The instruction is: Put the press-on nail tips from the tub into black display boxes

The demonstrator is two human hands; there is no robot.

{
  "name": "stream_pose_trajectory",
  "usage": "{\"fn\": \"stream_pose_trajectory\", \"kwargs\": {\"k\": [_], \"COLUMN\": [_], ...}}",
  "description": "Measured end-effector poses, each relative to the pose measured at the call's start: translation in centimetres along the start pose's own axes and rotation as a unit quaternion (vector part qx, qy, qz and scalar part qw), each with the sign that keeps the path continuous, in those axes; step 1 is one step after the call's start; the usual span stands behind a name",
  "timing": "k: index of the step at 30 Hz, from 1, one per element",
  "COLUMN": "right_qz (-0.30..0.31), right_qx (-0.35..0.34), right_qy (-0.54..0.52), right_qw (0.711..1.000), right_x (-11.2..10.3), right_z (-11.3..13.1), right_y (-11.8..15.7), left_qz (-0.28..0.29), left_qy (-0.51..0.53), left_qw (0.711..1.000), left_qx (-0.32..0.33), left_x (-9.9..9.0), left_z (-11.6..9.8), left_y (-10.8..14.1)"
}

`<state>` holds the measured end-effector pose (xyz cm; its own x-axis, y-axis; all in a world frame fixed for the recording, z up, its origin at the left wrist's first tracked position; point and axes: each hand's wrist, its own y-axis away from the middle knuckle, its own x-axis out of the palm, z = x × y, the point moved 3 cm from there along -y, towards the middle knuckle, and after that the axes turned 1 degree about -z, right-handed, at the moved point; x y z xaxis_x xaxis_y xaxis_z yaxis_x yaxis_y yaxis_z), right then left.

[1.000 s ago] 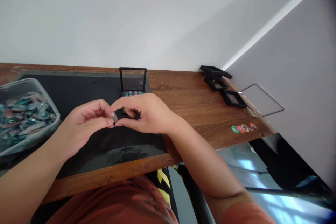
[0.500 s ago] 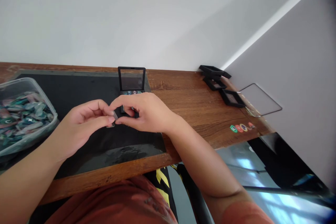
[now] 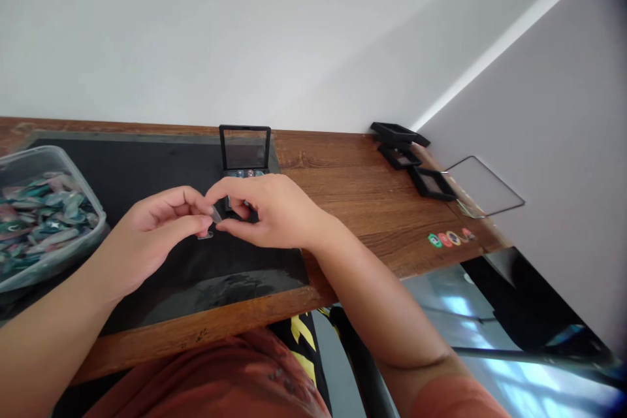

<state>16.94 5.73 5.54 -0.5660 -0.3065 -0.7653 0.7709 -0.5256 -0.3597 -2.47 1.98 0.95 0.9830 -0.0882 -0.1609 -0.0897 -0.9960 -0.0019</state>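
Over the black mat (image 3: 147, 163), my left hand (image 3: 164, 225) and my right hand (image 3: 264, 209) meet at the fingertips. Both pinch a small clear piece (image 3: 216, 214) between them. Below it, a small thin clear item (image 3: 206, 235) shows beside my left fingertips. Behind my right hand stands an open black case (image 3: 245, 147) with a see-through lid raised; small shiny pieces show in its base, partly hidden by the hand. A clear plastic tub (image 3: 95, 199) full of teal and pinkish pieces is at the left, near my left forearm.
Several black frames (image 3: 431, 183) lie stacked at the back right of the wooden table (image 3: 337, 176). A thin wire frame (image 3: 507, 186) leans by the wall. Round coloured stickers (image 3: 445, 239) are near the right edge. A black chair part (image 3: 362, 359) is below.
Both hands stay nearly in place. The clear piece between the fingertips has tilted slightly.
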Motion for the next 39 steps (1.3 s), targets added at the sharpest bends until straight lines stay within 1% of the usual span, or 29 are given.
{"fn": "stream_pose_trajectory", "kwargs": {"k": [4, 6, 8, 9, 10, 11, 13, 14, 15, 17, 21, 26, 31, 34, 37, 39], "right_qz": [-0.009, -0.022, -0.045, -0.058, -0.069, -0.075, -0.056, -0.035, -0.013, 0.02, 0.038, 0.066, 0.058, 0.049, 0.043, 0.045], "right_qx": [0.024, 0.056, 0.1, 0.123, 0.144, 0.162, 0.193, 0.207, 0.221, 0.244, 0.256, 0.256, 0.261, 0.26, 0.265, 0.266], "right_qy": [-0.024, -0.033, -0.023, -0.014, -0.005, 0.001, 0.009, 0.013, 0.019, 0.031, 0.024, 0.026, 0.047, 0.051, 0.054, 0.055], "right_qw": [0.999, 0.998, 0.994, 0.991, 0.987, 0.984, 0.98, 0.978, 0.975, 0.969, 0.966, 0.964, 0.963, 0.963, 0.962, 0.961], "right_x": [-1.0, -1.8, -2.6, -3.0, -3.3, -3.5, -3.5, -3.4, -3.2, -2.8, -2.0, -1.2, -1.0, -1.0, -1.0, -1.0], "right_z": [-0.7, -1.5, -2.5, -3.0, -3.4, -3.7, -4.2, -4.4, -4.5, -4.7, -4.8, -4.9, -5.1, -5.1, -5.1, -5.1], "right_y": [0.2, 0.3, 0.5, 0.5, 0.6, 0.7, 0.7, 0.7, 0.7, 0.6, 0.2, -0.1, -0.1, 0.0, 0.0, 0.0], "left_qz": [0.0, 0.0, -0.003, -0.008, -0.013, -0.015, -0.007, 0.003, 0.016, 0.045, 0.09, 0.111, 0.123, 0.112, 0.075, 0.045], "left_qy": [0.025, 0.025, -0.013, -0.062, -0.133, -0.216, -0.361, -0.403, -0.422, -0.432, -0.452, -0.46, -0.462, -0.454, -0.434, -0.421], "left_qw": [1.0, 1.0, 1.0, 0.998, 0.991, 0.976, 0.931, 0.912, 0.902, 0.895, 0.877, 0.873, 0.872, 0.879, 0.897, 0.905], "left_qx": [-0.003, 0.0, 0.01, 0.017, 0.026, 0.036, 0.06, 0.073, 0.086, 0.107, 0.132, 0.116, 0.108, 0.092, 0.045, 0.029], "left_x": [-0.2, -0.4, -0.6, -0.7, -0.8, -0.8, -0.9, -0.9, -0.9, -1.0, -1.2, -1.5, -1.4, -1.4, -1.7, -1.9], "left_z": [-0.1, -0.1, -0.3, -0.3, -0.4, -0.5, -0.4, -0.3, -0.1, 0.2, 0.6, 0.8, 0.9, 0.5, 0.2, 0.0], "left_y": [-0.2, -0.2, -0.1, -0.1, 0.0, 0.1, 0.2, 0.2, 0.2, 0.1, 0.0, -0.2, -0.3, -0.2, -0.1, 0.0]}}
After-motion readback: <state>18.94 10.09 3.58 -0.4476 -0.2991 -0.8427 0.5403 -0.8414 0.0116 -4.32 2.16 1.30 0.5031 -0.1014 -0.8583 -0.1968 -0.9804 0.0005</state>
